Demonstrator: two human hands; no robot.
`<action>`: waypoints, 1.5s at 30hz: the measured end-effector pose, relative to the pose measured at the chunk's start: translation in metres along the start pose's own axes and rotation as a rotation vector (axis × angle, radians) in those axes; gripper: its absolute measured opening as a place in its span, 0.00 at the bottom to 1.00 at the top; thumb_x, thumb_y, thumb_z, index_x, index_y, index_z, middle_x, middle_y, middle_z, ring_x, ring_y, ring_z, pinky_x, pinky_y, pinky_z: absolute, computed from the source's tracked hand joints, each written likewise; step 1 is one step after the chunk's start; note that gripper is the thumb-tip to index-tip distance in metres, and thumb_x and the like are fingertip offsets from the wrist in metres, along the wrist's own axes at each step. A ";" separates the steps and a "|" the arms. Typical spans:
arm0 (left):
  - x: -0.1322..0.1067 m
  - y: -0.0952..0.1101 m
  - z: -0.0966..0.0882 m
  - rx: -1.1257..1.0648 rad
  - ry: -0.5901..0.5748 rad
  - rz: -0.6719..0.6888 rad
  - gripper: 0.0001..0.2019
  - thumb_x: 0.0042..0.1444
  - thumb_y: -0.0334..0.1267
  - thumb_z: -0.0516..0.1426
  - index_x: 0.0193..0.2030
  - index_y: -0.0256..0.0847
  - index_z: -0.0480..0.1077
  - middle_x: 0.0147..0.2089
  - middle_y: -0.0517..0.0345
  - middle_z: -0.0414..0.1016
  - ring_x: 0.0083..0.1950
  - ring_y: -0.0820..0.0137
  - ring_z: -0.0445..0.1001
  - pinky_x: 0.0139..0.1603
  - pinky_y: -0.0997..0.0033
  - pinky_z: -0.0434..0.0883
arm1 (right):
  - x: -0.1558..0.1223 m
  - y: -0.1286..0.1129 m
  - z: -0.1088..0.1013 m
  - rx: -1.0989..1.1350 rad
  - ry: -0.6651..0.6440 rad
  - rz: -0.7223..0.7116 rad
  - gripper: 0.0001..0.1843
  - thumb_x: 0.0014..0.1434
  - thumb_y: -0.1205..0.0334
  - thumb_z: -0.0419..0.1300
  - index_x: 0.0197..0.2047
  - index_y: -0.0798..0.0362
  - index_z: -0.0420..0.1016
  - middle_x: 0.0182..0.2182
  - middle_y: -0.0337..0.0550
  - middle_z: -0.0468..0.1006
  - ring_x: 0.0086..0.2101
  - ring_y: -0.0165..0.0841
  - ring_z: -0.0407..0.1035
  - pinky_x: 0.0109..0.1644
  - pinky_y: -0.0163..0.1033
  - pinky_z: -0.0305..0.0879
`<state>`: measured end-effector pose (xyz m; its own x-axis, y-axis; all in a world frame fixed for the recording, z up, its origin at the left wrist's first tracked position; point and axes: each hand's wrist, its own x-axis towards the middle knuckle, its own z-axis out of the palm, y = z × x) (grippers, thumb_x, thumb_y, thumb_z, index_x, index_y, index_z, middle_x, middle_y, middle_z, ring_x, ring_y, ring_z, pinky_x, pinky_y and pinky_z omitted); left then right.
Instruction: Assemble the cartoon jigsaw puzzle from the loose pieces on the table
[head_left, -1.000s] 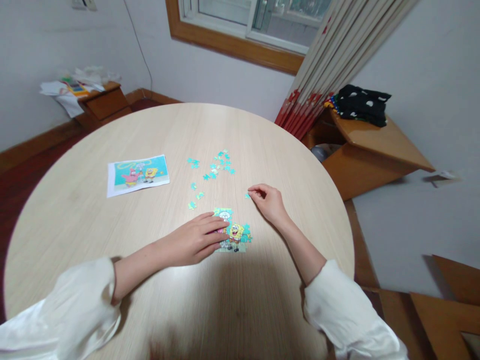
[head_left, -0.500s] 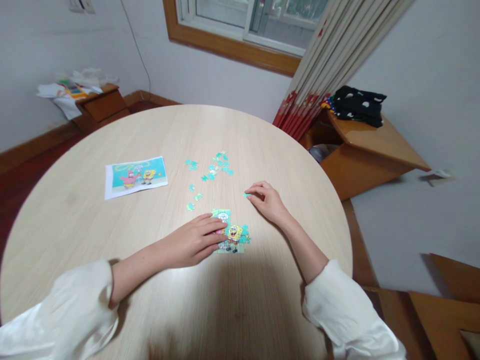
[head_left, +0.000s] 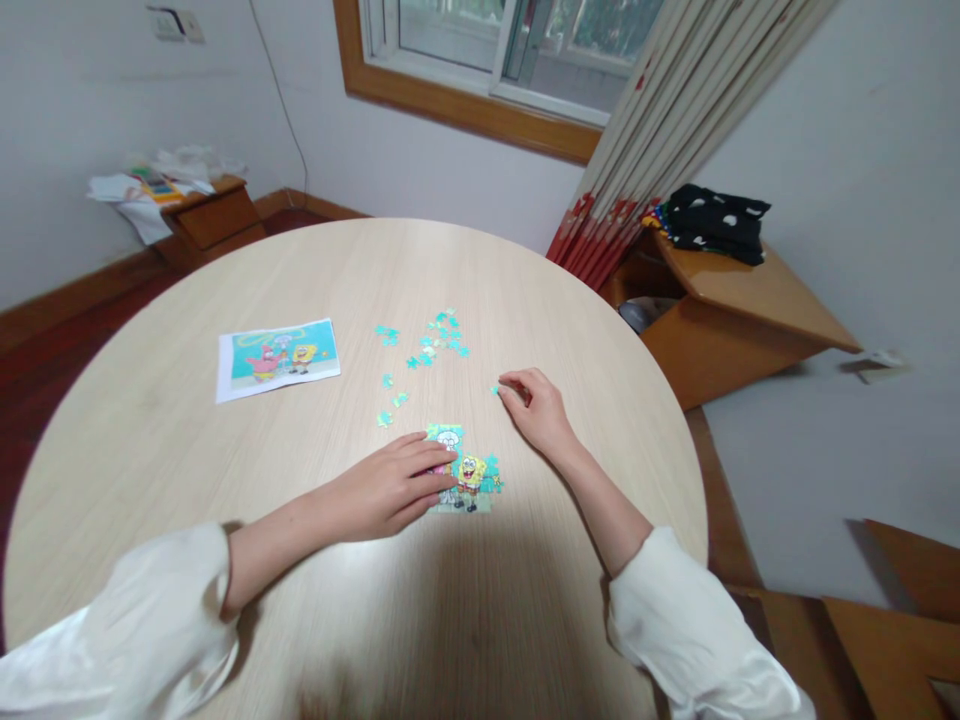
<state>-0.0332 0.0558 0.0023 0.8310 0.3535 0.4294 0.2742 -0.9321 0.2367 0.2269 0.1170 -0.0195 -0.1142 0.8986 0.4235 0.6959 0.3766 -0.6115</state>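
My left hand [head_left: 390, 485] lies flat, fingers stretched out, on the left part of a partly joined cartoon puzzle [head_left: 469, 475] near the front of the round wooden table [head_left: 225, 470]. My right hand [head_left: 536, 405] rests to the right and beyond it, fingertips curled in a pinch on a small teal puzzle piece [head_left: 496, 390] lying on the table. Several loose teal pieces [head_left: 431, 345] are scattered farther back.
A printed reference picture [head_left: 277, 358] lies on the table's left. A low wooden cabinet with papers [head_left: 191, 205] stands at the far left wall. At right, a tilted wooden stand [head_left: 742, 300] bears dark spotted cloth [head_left: 716, 220], beside a curtain [head_left: 675, 120].
Both hands stay almost in place; the right hand's fingertips have closed a little tighter over the small teal piece. The camera has shifted slightly.
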 end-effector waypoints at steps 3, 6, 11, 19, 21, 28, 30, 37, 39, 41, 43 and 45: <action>0.000 0.000 0.000 -0.003 0.004 -0.015 0.13 0.63 0.32 0.48 0.50 0.38 0.69 0.51 0.46 0.74 0.53 0.63 0.72 0.57 0.54 0.67 | 0.001 -0.003 0.001 -0.081 0.007 -0.079 0.09 0.60 0.64 0.54 0.39 0.52 0.75 0.34 0.47 0.75 0.38 0.37 0.68 0.43 0.44 0.65; 0.001 0.000 0.000 -0.002 0.002 -0.012 0.13 0.63 0.32 0.48 0.50 0.38 0.69 0.51 0.46 0.74 0.53 0.63 0.72 0.57 0.54 0.66 | 0.007 -0.010 0.006 -0.197 -0.012 -0.146 0.12 0.61 0.64 0.51 0.43 0.52 0.75 0.38 0.51 0.75 0.41 0.40 0.67 0.46 0.46 0.63; 0.002 0.000 -0.001 0.000 0.005 -0.004 0.12 0.62 0.31 0.49 0.49 0.37 0.69 0.50 0.45 0.75 0.53 0.62 0.72 0.56 0.54 0.66 | 0.027 -0.024 0.024 -0.324 -0.111 -0.201 0.18 0.64 0.64 0.47 0.53 0.55 0.70 0.52 0.56 0.73 0.53 0.43 0.64 0.56 0.53 0.53; 0.002 0.000 -0.002 0.026 0.010 -0.004 0.12 0.63 0.31 0.48 0.48 0.37 0.70 0.49 0.45 0.75 0.51 0.62 0.72 0.56 0.54 0.67 | 0.031 -0.029 0.025 -0.314 -0.226 -0.236 0.13 0.65 0.63 0.50 0.43 0.54 0.75 0.47 0.52 0.78 0.50 0.41 0.68 0.58 0.53 0.46; 0.002 0.000 -0.002 0.032 0.018 -0.008 0.11 0.63 0.31 0.48 0.46 0.37 0.70 0.49 0.45 0.75 0.51 0.62 0.72 0.55 0.54 0.67 | 0.027 -0.030 0.020 -0.282 -0.259 -0.243 0.10 0.64 0.64 0.53 0.38 0.54 0.75 0.42 0.49 0.80 0.44 0.38 0.71 0.54 0.49 0.49; 0.002 0.000 -0.002 0.018 0.046 -0.027 0.11 0.63 0.31 0.48 0.44 0.37 0.71 0.47 0.45 0.75 0.50 0.63 0.72 0.55 0.54 0.67 | 0.019 -0.032 0.016 -0.194 -0.284 -0.218 0.07 0.63 0.65 0.54 0.41 0.52 0.73 0.38 0.45 0.79 0.41 0.36 0.70 0.48 0.44 0.50; 0.002 0.000 -0.002 0.006 0.055 -0.033 0.11 0.62 0.31 0.49 0.44 0.37 0.71 0.47 0.45 0.75 0.50 0.63 0.72 0.55 0.54 0.68 | 0.017 -0.032 0.016 -0.200 -0.288 -0.233 0.08 0.63 0.65 0.53 0.43 0.52 0.73 0.39 0.46 0.79 0.42 0.37 0.69 0.48 0.45 0.51; 0.001 -0.001 -0.002 -0.014 0.046 -0.033 0.11 0.63 0.31 0.48 0.44 0.37 0.71 0.47 0.48 0.76 0.50 0.64 0.72 0.58 0.55 0.66 | 0.011 -0.034 0.014 -0.205 -0.307 -0.269 0.08 0.63 0.65 0.53 0.42 0.51 0.73 0.39 0.46 0.77 0.42 0.36 0.68 0.50 0.45 0.52; 0.001 -0.001 -0.002 -0.014 0.036 -0.039 0.11 0.63 0.31 0.48 0.44 0.38 0.71 0.47 0.49 0.77 0.50 0.64 0.73 0.58 0.55 0.66 | 0.011 -0.035 0.014 -0.200 -0.309 -0.266 0.08 0.63 0.65 0.53 0.42 0.52 0.73 0.39 0.46 0.77 0.42 0.36 0.68 0.50 0.45 0.52; 0.001 -0.001 -0.002 -0.013 0.029 -0.042 0.12 0.63 0.31 0.47 0.45 0.38 0.70 0.47 0.49 0.77 0.50 0.64 0.73 0.58 0.55 0.66 | 0.011 -0.035 0.015 -0.199 -0.305 -0.264 0.07 0.63 0.65 0.54 0.41 0.53 0.73 0.38 0.46 0.77 0.42 0.36 0.68 0.50 0.45 0.52; 0.001 -0.001 -0.002 -0.014 0.025 -0.042 0.12 0.63 0.31 0.47 0.46 0.38 0.70 0.47 0.49 0.77 0.50 0.64 0.73 0.57 0.55 0.66 | 0.011 -0.035 0.016 -0.200 -0.300 -0.262 0.07 0.63 0.65 0.54 0.41 0.53 0.73 0.38 0.46 0.77 0.42 0.37 0.68 0.50 0.45 0.53; 0.001 -0.002 -0.002 -0.016 0.023 -0.036 0.12 0.63 0.31 0.47 0.46 0.37 0.70 0.47 0.48 0.77 0.50 0.64 0.73 0.57 0.55 0.67 | 0.011 -0.035 0.016 -0.200 -0.299 -0.257 0.07 0.63 0.65 0.54 0.42 0.53 0.73 0.38 0.46 0.77 0.42 0.37 0.68 0.50 0.45 0.53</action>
<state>-0.0334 0.0580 0.0042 0.8093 0.3886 0.4405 0.2956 -0.9174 0.2663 0.1896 0.1173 -0.0039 -0.4809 0.8182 0.3151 0.7382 0.5718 -0.3580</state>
